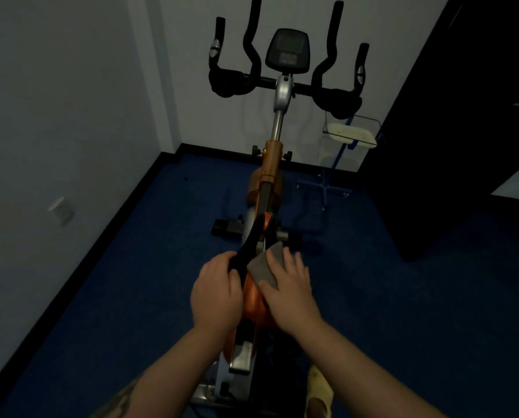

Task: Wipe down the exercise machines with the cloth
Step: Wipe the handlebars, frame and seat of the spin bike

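the right hand (288, 292) is lying flat with fingers nearly straight, pressing the cloth (264, 268) against the orange frame (253, 300) of the bike (277, 122). the cloth is sitting at 11 o'clock from that hand, partly under its fingers. the left hand (217, 292), at 9 o'clock from the cloth, is curling round the black part (249, 247) and bracing it.

risks, as judged:
- cloth is being held by pressure only; a fast stroke is likely to leave it behind or drop it to the floor (101, 297).
- fingers are working near the crank area at 12 o'clock; a turning part could pinch them.
- dim light is hiding missed patches.
- handlebars (282, 82) and console (287, 51), far at 12 o'clock, are looking untouched.
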Demonstrator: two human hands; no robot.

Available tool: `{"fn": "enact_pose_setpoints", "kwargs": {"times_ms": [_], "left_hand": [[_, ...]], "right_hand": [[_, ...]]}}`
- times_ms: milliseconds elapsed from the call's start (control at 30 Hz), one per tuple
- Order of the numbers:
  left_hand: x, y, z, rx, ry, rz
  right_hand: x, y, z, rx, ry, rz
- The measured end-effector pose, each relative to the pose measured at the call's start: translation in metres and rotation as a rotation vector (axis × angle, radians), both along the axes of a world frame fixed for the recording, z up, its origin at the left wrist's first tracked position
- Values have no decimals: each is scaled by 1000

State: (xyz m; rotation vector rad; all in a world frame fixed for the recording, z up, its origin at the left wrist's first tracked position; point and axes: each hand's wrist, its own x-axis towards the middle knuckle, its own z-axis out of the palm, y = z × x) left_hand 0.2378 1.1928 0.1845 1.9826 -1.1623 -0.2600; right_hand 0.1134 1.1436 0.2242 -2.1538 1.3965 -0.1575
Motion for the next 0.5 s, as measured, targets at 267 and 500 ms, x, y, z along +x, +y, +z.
{"fn": "enact_pose_setpoints", "kwargs": {"times_ms": [267,500], "left_hand": [[1,-1,0,-9,4,5],[1,-2,2,-8,11,-1]], "right_hand": [[8,6,-8,-51,80,5],[-14,34,-12,-189,111,155]]}}
